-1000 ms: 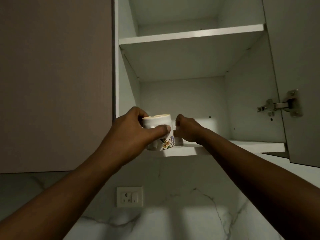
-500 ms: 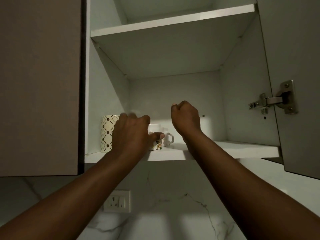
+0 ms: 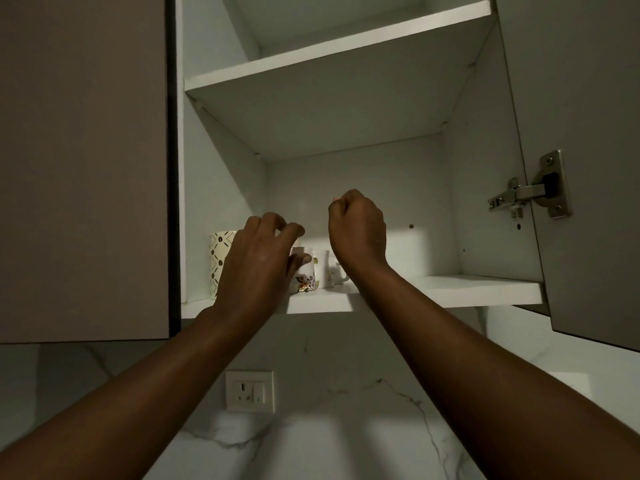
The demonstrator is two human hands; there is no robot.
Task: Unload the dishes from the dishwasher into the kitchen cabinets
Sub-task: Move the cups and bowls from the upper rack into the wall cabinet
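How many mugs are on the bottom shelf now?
3: patterned mug at far left, floral mug behind the left hand, white mug beside it. Hands may hide more.

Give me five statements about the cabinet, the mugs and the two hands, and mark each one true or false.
1. The white floral mug stands on the lower white cabinet shelf. True.
2. The cream mug with the brown diamond pattern stands to the right of the floral mug. False: it stands to its left, by the cabinet's side wall.
3. The right hand holds a mug. False: it is curled shut above the shelf, holding nothing visible.
4. The upper white shelf carries mugs. False: none show there.
5. The left hand is at the floral mug, fingers loosely spread. True.
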